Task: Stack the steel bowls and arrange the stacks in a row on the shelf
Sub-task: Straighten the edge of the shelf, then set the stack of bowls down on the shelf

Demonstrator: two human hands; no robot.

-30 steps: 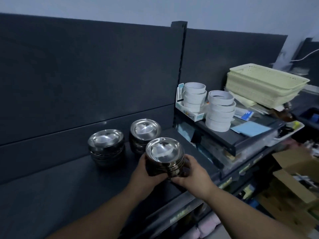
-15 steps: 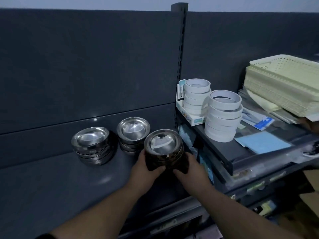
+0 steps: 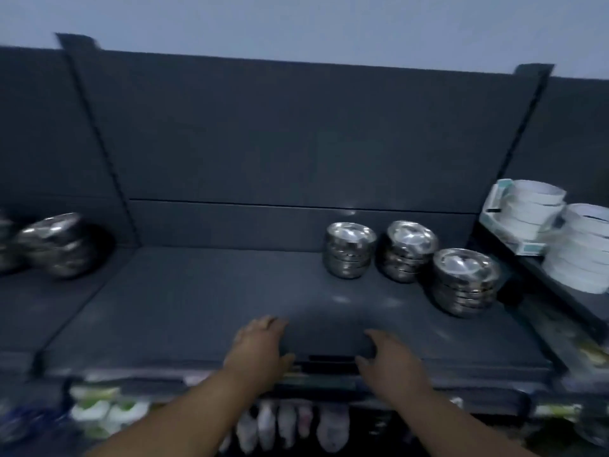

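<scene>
Three stacks of steel bowls stand on the dark shelf at its right end: a left stack, a middle stack and a right stack nearer the front. More steel bowls sit blurred on the neighbouring shelf section at far left. My left hand and my right hand hover over the shelf's front edge, fingers relaxed, holding nothing, well apart from the stacks.
White tape rolls and a second pile of rolls sit on a higher shelf at right. Packaged goods hang below the shelf front. An upright post divides the shelf sections.
Both hands let go of the third stack, which now stands on the shelf at right. The hands drew back to the front edge, and the view swung left.
</scene>
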